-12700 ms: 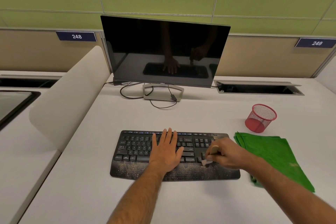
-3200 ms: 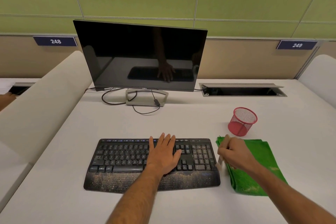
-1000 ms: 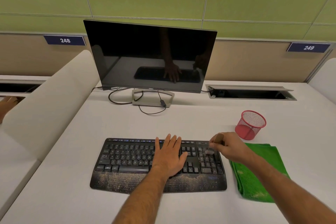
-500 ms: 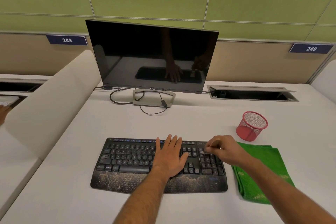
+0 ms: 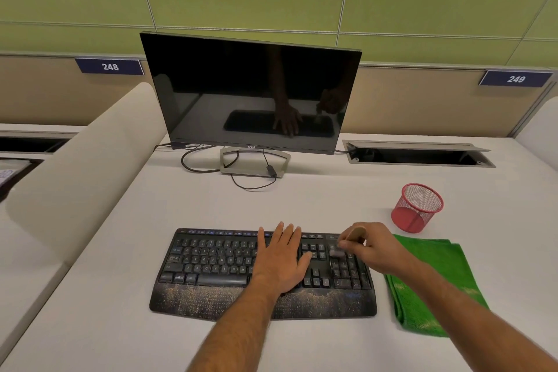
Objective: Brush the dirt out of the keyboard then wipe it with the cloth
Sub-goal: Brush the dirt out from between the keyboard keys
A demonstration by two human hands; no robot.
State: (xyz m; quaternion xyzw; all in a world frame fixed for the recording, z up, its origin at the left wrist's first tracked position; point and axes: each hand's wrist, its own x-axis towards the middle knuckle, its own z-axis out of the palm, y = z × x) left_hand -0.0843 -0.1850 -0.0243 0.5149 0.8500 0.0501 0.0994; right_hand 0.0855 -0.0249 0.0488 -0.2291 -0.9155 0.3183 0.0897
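Observation:
A black keyboard lies on the white desk, its palm rest speckled with tan dirt. My left hand rests flat on the keys right of centre, fingers straight. My right hand grips a small brush with a wooden handle; its pale bristles touch the top of the number pad. A folded green cloth lies on the desk just right of the keyboard, partly under my right forearm.
A dark monitor stands behind the keyboard with cables looping by its stand. A red mesh cup sits behind the cloth. An open cable tray is at back right. A padded divider borders the left.
My right hand with the brush has shifted slightly along the top of the number pad since the last frames; 3.2 s ago it was off the keyboard's right edge by the cloth. My left hand stays put.

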